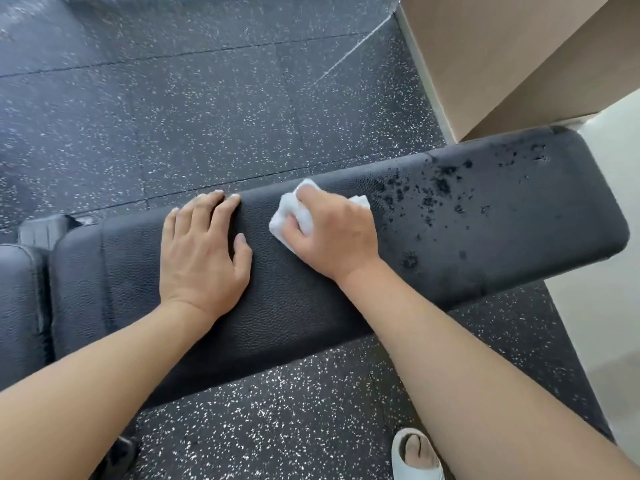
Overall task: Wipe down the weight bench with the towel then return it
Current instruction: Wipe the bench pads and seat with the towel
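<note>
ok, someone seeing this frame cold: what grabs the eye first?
The right hand grips a crumpled white towel pressed on the middle of the black weight bench, while the left hand rests flat on the pad beside it. To the right of the towel, dark specks and smudges scatter across the pad's far end. A tan box stands past that end, at the upper right.

Both forearms were bare, with no sleeves, watch or rings on either hand. One foot wore a pale open-toed slide sandal [417, 457].
</note>
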